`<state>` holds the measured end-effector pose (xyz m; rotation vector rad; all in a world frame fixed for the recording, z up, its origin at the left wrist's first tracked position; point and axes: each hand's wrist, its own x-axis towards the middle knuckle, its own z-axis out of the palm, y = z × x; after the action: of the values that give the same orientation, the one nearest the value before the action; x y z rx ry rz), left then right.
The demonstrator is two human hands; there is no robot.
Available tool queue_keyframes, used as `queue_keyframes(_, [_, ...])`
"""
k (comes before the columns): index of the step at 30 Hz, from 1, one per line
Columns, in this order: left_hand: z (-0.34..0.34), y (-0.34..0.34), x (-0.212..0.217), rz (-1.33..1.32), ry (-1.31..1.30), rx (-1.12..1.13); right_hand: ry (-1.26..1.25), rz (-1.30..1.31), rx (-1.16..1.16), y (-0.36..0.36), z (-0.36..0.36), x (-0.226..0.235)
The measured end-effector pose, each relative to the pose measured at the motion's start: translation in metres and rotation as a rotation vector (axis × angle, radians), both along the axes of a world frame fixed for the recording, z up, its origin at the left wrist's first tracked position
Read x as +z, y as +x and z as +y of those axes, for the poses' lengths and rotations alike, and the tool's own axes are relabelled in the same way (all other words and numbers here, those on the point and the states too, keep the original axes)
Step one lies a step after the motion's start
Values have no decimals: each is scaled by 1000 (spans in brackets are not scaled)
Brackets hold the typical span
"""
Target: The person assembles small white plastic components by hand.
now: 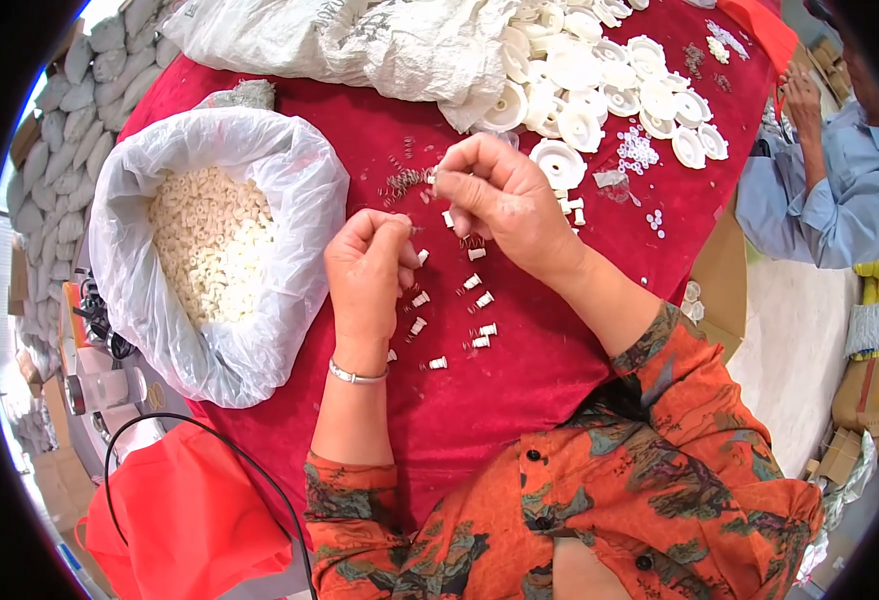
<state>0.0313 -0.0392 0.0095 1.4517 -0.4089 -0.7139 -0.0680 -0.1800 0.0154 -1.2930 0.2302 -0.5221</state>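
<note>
While the left hand (367,270) and right hand (509,205) pinch closed, on what I cannot tell, coiled springs (400,186) lie just left of the right fingertips, white spools (485,299) right of the left fingers.

Tablecloth (519,375) deep red; wearer's shirt (679,490) orange w/ dk grn-grey print (buttons (533,455) blk). Sm. parts (214,245) cream, liner bag (306,190) wht; wheels (579,128) off-wht; spools (438,363) wht, springs (399,184) dk brown; co-worker's shirt (849,190) lt. blue; loose cloth (189,510) brt. red.
</note>
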Motion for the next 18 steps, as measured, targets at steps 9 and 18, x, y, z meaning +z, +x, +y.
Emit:
queue_keyframes(9, [0, 4, 2, 51, -205, 107, -1125, 137, -244, 11, -3, -24])
queue_keyframes(18, [0, 0, -1, 56, -217, 1, -1116, 202, -191, -35, -18, -3])
